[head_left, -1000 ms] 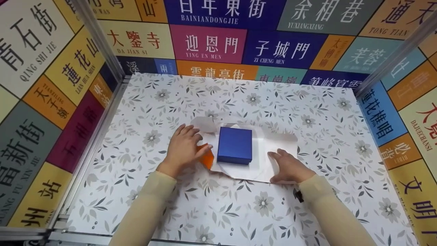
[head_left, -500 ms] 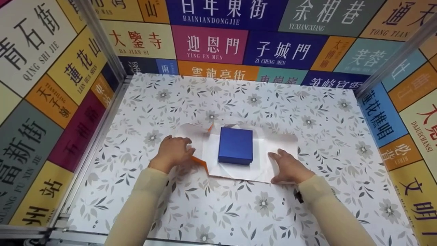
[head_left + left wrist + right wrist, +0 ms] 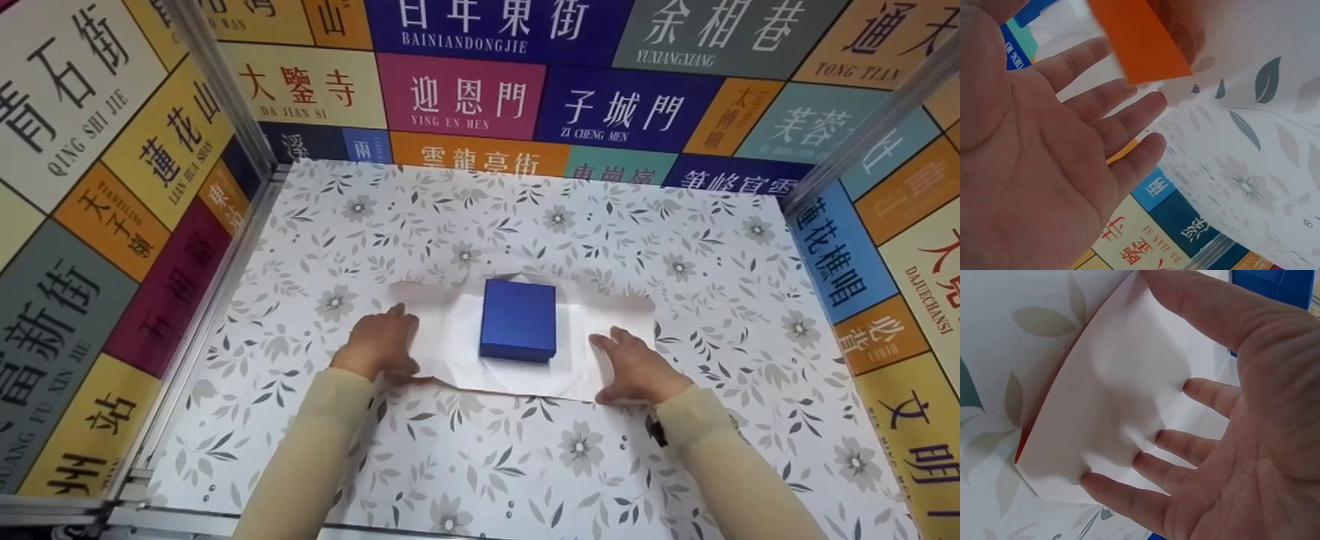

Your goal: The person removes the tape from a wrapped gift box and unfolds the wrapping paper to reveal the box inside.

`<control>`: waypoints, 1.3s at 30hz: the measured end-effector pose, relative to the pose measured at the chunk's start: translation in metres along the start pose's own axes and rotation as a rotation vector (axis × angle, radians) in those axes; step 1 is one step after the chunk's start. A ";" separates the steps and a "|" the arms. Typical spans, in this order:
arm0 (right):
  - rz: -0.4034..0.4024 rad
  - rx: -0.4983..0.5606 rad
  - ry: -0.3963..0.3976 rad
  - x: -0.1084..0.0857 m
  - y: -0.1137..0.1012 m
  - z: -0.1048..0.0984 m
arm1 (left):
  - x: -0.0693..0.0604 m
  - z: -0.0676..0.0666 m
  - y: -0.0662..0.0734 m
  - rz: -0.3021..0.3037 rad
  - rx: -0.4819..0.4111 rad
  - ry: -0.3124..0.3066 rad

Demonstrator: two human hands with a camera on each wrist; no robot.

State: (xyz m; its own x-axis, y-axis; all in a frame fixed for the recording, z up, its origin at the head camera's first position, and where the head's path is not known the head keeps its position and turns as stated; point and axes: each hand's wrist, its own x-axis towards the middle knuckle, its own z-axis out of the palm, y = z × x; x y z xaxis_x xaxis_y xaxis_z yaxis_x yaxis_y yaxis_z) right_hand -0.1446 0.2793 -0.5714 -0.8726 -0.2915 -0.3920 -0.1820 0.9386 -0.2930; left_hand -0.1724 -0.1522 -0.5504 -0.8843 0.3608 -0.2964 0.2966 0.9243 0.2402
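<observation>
A blue box (image 3: 517, 319) sits in the middle of a creased sheet of wrapping paper (image 3: 619, 311), white on its upper face. My left hand (image 3: 377, 341) is at the paper's left end, thumb near its front corner. In the left wrist view its fingers (image 3: 1129, 121) are spread and nearly straight, beside a raised orange flap (image 3: 1143, 48) of the paper. My right hand (image 3: 637, 364) presses the right end with its fingertips. Its straight fingers dent the white side of the paper (image 3: 1112, 382) in the right wrist view, and the thumb lies along the edge.
A floral cloth (image 3: 450, 450) covers the table under the paper. Panels with street names (image 3: 465, 90) stand behind and on both sides, joined by metal frame posts (image 3: 232, 97).
My left hand has moved leftward, and the paper's left end has unfolded from beside the box to lie out flatter. My right hand and the box have stayed put.
</observation>
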 end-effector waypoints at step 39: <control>-0.046 0.019 0.088 -0.025 0.006 -0.007 | -0.001 0.006 -0.020 0.060 -0.238 0.283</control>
State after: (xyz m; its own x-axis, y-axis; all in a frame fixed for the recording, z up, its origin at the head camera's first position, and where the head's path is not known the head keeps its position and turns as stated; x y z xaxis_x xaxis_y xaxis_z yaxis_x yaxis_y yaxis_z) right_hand -0.1273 0.2936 -0.5577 -0.9000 -0.3165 -0.2997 -0.2152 0.9206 -0.3260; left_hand -0.1750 -0.1703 -0.5600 -0.9425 0.3339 -0.0159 0.2883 0.8359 0.4671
